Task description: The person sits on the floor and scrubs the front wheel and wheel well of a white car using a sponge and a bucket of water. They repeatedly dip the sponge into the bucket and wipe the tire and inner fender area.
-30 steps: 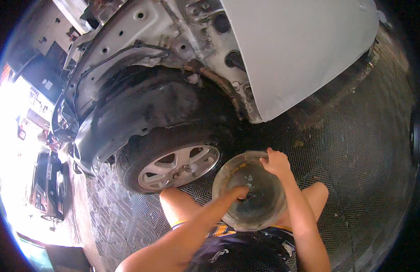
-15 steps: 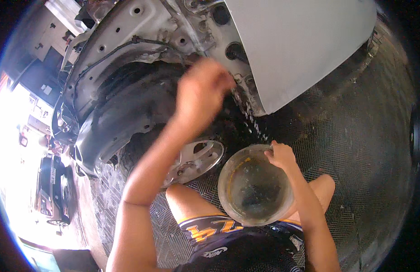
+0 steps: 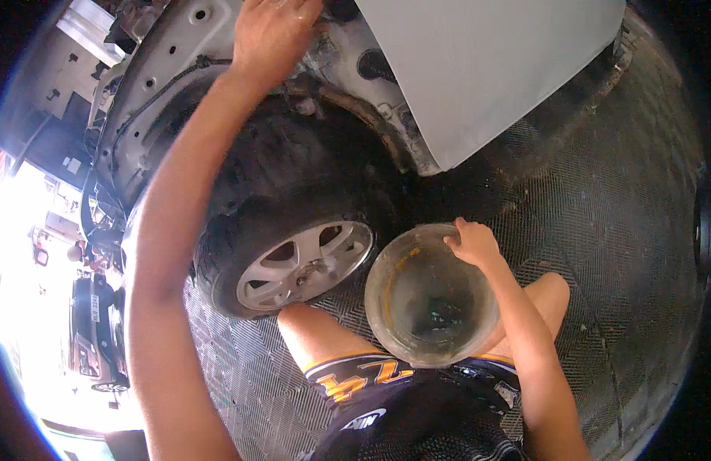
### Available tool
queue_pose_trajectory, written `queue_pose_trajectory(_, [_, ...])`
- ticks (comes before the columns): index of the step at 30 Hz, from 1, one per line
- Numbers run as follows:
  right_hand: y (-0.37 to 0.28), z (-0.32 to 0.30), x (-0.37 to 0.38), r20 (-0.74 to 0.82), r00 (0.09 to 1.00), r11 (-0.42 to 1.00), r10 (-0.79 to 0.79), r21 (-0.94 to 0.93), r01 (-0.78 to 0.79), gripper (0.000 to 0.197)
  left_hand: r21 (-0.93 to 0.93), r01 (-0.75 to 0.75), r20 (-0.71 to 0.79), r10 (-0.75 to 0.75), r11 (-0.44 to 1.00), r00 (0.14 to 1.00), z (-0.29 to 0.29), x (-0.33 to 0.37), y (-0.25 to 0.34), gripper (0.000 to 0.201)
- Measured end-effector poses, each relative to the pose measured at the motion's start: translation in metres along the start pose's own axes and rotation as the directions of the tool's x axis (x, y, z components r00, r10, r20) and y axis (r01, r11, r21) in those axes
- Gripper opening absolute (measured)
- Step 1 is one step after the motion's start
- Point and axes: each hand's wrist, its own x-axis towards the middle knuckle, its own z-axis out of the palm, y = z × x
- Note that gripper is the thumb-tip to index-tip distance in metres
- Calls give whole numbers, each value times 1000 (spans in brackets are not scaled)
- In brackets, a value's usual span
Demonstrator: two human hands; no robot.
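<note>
My right hand (image 3: 474, 243) grips the rim of a round, cloudy plastic bucket (image 3: 380, 296), thumb over the edge. Murky water (image 3: 440, 300) stands in the bucket, between my knees. My left hand (image 3: 275, 38) is raised at the upper edge of the view, by the bare grey metal body (image 3: 168, 65) of a car above the wheel arch. Its fingers look curled and pressed together; their tips are cut off, and whatever they hold is hidden. Below that arm is the car's wheel (image 3: 309, 265), with a silver spoked rim and dark tyre.
A light grey car door (image 3: 501, 69) juts out at upper right, its lower corner above the bucket. Dark ribbed matting (image 3: 593, 230) covers the floor. Another car (image 3: 98, 330) stands in the bright area at far left. A dark cable (image 3: 159, 92) runs along the body panel.
My left hand has moved up and to the left, away from the door's edge. Water was falling beneath it before; that stream is gone. My right hand still holds the bucket.
</note>
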Motion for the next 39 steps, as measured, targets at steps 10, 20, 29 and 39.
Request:
queue_pose_trajectory(10, [10, -6, -5, 35, 999, 999, 41, 17, -42, 46, 94, 123, -147, -109, 988, 983, 6, 7, 26, 17])
queue_pose_trajectory(20, [3, 2, -5, -22, 1000, 999, 13, 47, -12, 44, -73, 286, 70, -281, 955, 957, -18, -22, 61, 15])
queue_pose_trajectory(29, [4, -3, 4, 8, 999, 999, 33, 23, -33, 43, -256, 953, 476, 879, 159, -19, 3, -208, 423, 35])
queue_pose_trajectory(39, [-20, 3, 12, -10, 1000, 1000, -20, 11, 20, 41, -339, 934, 813, 535, 111, 231, 34, -310, 534, 36])
